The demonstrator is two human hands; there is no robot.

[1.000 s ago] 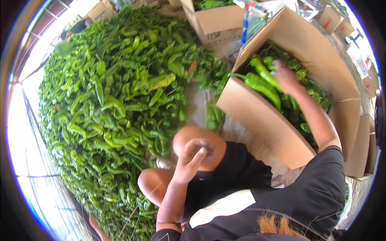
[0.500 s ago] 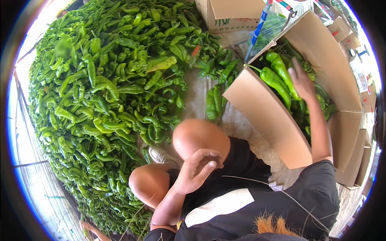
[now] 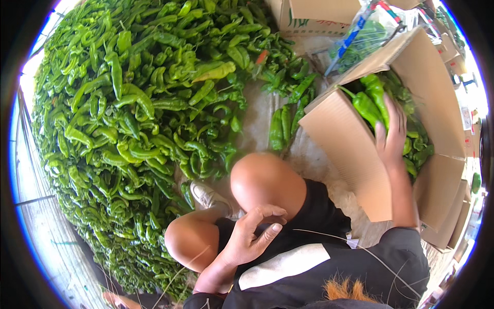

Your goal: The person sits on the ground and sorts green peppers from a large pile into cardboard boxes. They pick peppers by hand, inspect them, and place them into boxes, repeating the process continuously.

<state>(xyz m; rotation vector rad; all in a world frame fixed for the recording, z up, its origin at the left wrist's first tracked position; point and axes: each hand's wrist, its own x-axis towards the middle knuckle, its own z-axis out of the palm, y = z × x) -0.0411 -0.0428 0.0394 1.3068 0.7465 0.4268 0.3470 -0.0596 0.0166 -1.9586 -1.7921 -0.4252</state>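
Observation:
My right hand [image 3: 394,131] reaches into an open cardboard box [image 3: 350,149] on the right. Its fingers are stretched out and lie against large, glossy green peppers [image 3: 369,107]; their undersides are hidden, but no grip shows. More green peppers [image 3: 419,144] fill the box around the hand. My left hand [image 3: 253,236] hovers over my lap by the raised knee. Its fingers are loosely curved with the thumb apart, and nothing shows between them.
A big heap of green peppers [image 3: 134,134] covers the left side. A few peppers [image 3: 280,126] lie on the floor sheet between heap and box. Behind stand another cardboard box [image 3: 319,18] and a blue pole [image 3: 355,38]. At the lower left, another person's hand [image 3: 118,299] shows.
My right hand has turned and come down leftward onto the large peppers in the box. My left hand has shifted only slightly. The view has tilted a little.

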